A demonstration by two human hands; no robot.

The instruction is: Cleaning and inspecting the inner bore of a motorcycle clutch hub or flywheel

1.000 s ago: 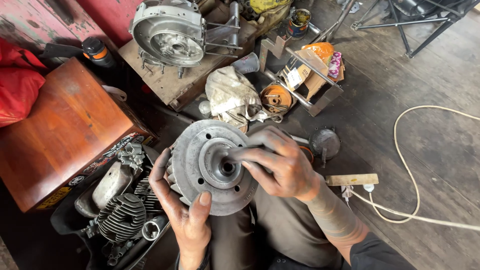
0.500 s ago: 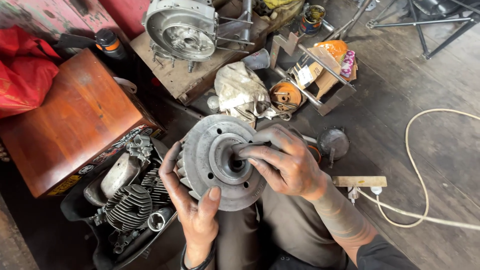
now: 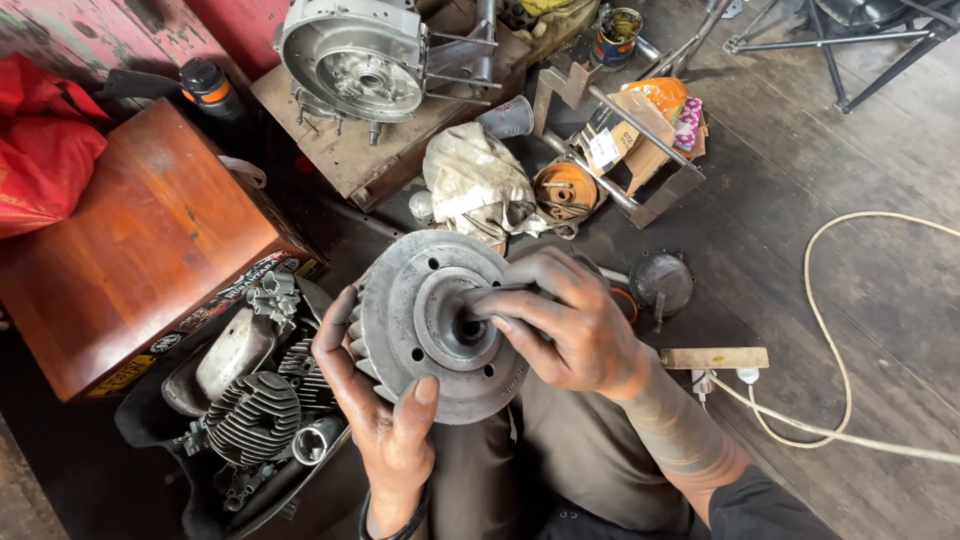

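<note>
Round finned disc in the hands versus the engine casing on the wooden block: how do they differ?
The round finned disc is held between the left hand and right hand; the engine casing rests untouched on the wooden block. The disc is flat with a central hub; the casing is deeper, with studs sticking out. Both are grey metal.

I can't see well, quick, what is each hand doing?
Left hand: closed on the rim of the grey metal disc, holding it up.
Right hand: fingers pinched at the disc's centre hole; what they grip cannot be told.

The right hand (image 3: pixel 570 325) hides the flywheel's (image 3: pixel 435 325) right edge and hub centre.
</note>
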